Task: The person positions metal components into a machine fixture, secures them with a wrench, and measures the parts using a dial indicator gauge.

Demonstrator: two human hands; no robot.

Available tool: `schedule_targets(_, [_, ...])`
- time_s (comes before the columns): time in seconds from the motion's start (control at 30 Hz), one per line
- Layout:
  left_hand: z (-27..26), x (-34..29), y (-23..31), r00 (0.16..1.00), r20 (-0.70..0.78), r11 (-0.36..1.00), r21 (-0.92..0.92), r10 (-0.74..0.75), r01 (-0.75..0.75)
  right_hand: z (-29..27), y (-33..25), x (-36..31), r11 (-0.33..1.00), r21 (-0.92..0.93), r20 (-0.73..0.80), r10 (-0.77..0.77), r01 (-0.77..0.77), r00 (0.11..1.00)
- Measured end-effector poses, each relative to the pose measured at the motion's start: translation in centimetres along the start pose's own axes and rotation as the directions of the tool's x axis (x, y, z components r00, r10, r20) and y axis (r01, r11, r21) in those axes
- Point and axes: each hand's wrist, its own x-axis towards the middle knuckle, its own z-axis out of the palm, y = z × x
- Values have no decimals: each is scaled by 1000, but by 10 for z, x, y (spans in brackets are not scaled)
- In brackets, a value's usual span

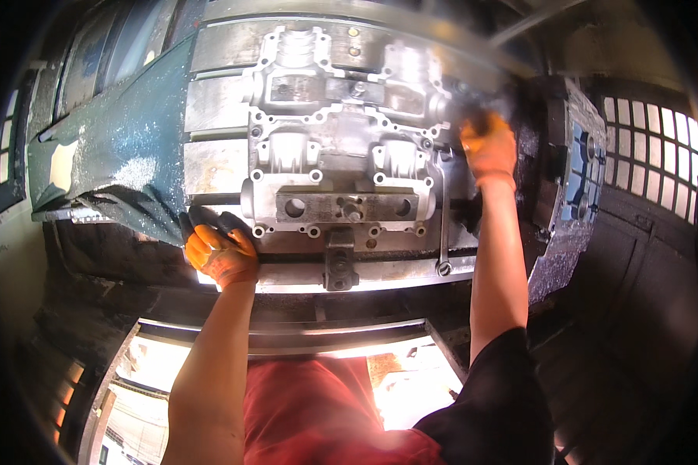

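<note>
Two bright metal castings [349,143] with bolt holes and ribs lie on the slotted machine table [213,169]. My left hand [221,252], in an orange and black glove, rests with its fingers apart at the near left corner of the nearer casting, beside the teal cover sheet. Out past the castings' right side is my right hand [490,151], also gloved. Its fingers look curled, but their dark tips blur into haze, so what they hold is hidden. A long wrench [444,217] lies along the castings' right side, left of my right forearm.
A teal sheet [132,155] sprinkled with metal chips drapes over the left of the table. A dark clamp block [340,262] sits at the near edge. To the right stands a chip-covered fixture with blue parts [578,167]. A frame edge [287,329] runs in front of me.
</note>
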Motion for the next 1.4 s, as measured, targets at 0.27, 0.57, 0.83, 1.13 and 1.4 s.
schedule_targets(0.27, [-7, 1, 6, 999, 25, 999, 1, -42, 42, -47, -158, -27, 663, 16, -79, -745, 748, 662])
schedule_targets(0.57, [-5, 3, 3, 998, -52, 999, 20, 46, -45, -52, -166, -8, 536, -93, 24, -841, 839, 540])
schedule_targets(0.83, [-8, 3, 5, 1000, -21, 1000, -9, 13, -13, -36, -163, -33, 788, 75, -54, -609, 611, 791])
schedule_targets(1.13, [-13, 4, 9, 992, 99, 996, -17, -82, 84, -50, -158, -87, 495, 866, 209, -223, -74, 952])
schedule_targets(1.4, [-7, 2, 5, 997, 56, 999, 18, -44, 43, -52, -154, -109, 448, 889, 317, -460, -91, 830])
